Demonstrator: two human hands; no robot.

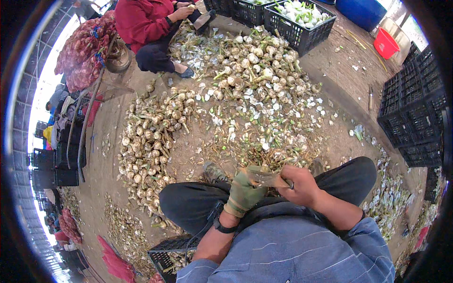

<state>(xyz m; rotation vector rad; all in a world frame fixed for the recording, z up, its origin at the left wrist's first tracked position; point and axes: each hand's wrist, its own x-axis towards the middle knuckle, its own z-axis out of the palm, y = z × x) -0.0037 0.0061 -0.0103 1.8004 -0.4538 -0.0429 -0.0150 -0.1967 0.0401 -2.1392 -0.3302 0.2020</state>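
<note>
My left hand (245,192), in a greenish work glove, is closed in front of my lap around a garlic bulb (265,168), mostly hidden by the fingers and the blade. My bare right hand (300,185) grips a knife, its broad brownish blade (264,178) lying across the front of the glove. On the ground between my feet lie cut roots and stem bits (264,154). A heap of untrimmed garlic bulbs (151,141) spreads beside my left knee, and a larger garlic pile (259,61) lies farther ahead.
Across from me sits a person in a red top (144,23), close to the far pile. A black crate of trimmed white garlic (302,35) stands behind it. Stacked black crates (410,104) rise at right; red net sacks (87,49) lie far left. Another crate (163,264) is by my left hip.
</note>
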